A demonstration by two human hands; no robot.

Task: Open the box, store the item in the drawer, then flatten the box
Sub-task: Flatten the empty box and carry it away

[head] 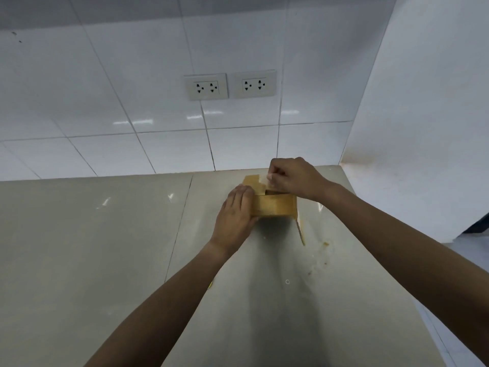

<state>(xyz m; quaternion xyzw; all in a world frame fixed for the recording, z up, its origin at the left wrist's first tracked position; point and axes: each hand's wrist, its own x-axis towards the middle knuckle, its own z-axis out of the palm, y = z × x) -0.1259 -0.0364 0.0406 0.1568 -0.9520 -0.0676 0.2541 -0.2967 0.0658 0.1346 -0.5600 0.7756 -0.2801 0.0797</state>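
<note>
The left hand (235, 213) lay flat against the box (274, 205), apparently steadying it on the desk (105, 247). Just beyond, the right hand (293, 178) pinched clear tape (270, 178), seemingly to peel it away.

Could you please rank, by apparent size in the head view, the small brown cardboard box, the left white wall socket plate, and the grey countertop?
1. Grey countertop, by far the largest.
2. Small brown cardboard box and left white wall socket plate: they look alike; the plate sits farther away, so no ranking.

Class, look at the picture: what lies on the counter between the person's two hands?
In the head view, the cardboard box lies between the left hand and the right hand.
</note>
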